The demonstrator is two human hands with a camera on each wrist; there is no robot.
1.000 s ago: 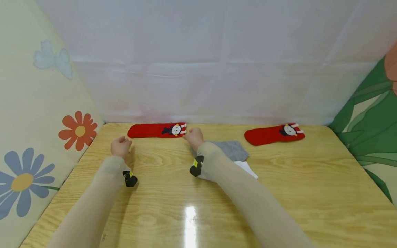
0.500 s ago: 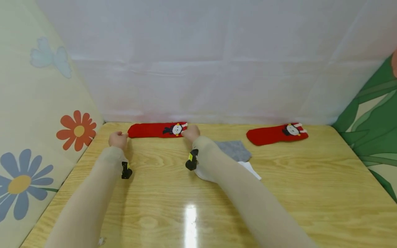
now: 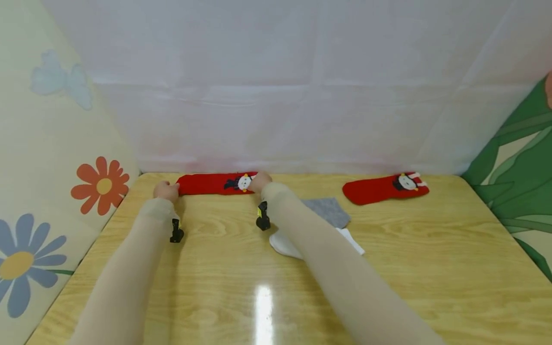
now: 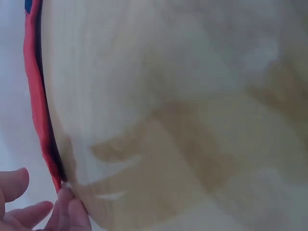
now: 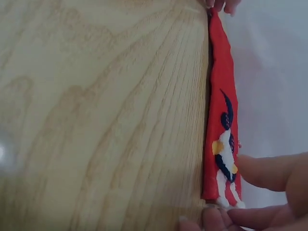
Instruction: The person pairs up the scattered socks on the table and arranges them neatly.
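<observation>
At the back edge of the table, a red sock (image 3: 200,184) lies flat, with a black-and-white cartoon figure at its cuff end. My left hand (image 3: 166,191) is at the toe end; in the left wrist view its fingertips (image 4: 65,204) touch the sock's tip, while the thumb stands apart. My right hand (image 3: 260,182) covers the cuff end. The right wrist view has the thumb (image 5: 260,171) at the sock's long edge beside the figure and the fingers (image 5: 216,219) right at the cuff, with a gap between thumb and fingers.
A second red sock (image 3: 375,189) with the same figure lies at the back right. A grey cloth piece (image 3: 328,211) and a white cloth piece (image 3: 284,245) lie partly under my right forearm. A white sheet (image 3: 276,120) hangs behind the wooden table (image 3: 224,273); patterned panels flank it.
My left hand has come to the sock's toe end, its fingers lowering there. My right hand has moved slightly left and now covers the cuff end. The second red sock stays put.
</observation>
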